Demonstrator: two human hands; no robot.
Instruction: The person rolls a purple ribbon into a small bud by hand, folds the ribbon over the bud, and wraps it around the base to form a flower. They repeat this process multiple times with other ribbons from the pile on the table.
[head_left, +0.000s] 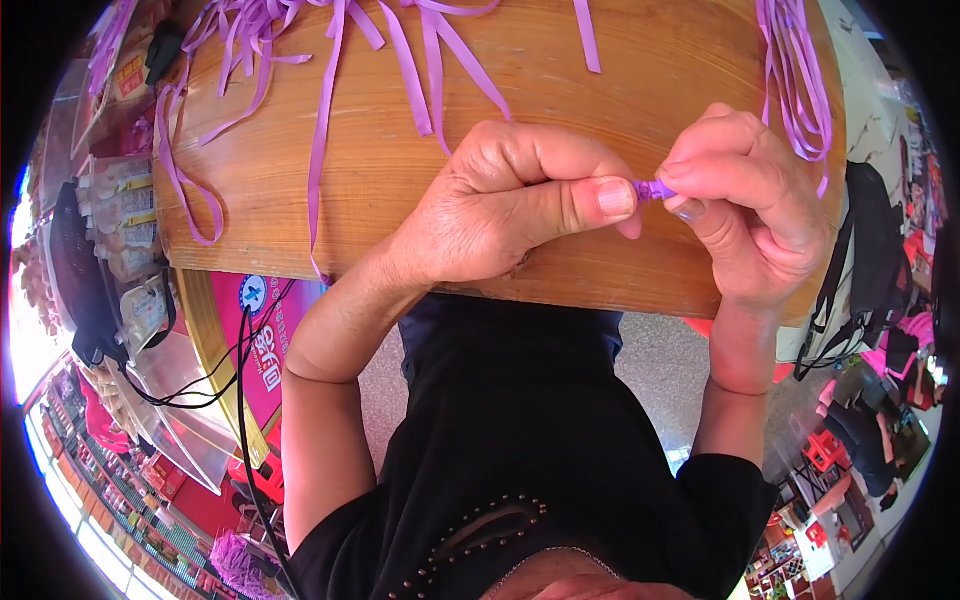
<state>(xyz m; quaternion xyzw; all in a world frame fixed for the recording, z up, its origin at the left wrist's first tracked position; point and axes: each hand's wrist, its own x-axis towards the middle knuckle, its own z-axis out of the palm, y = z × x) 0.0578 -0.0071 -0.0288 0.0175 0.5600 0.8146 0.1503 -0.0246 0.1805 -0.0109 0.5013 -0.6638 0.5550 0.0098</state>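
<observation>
Above the near part of the wooden table, a short piece of purple ribbon [651, 190], folded or rolled small, spans the gap between my two hands. Thumb and index finger of my left hand [520, 200] pinch its left end. The tips of my right hand [755, 195] close on the other end, with the remaining fingers curled. Most of the piece is hidden by my fingers, so its exact shape cannot be made out. Long loose purple ribbons [322, 130] trail over the far and left side of the table.
The wooden table [580, 265] has a curved look and a near edge just below my hands. A looped bundle of purple ribbons [800, 80] hangs at the far right. Black bags [868, 235] lie right of the table. Black cables [243, 370] run at the left, beside egg trays [125, 215].
</observation>
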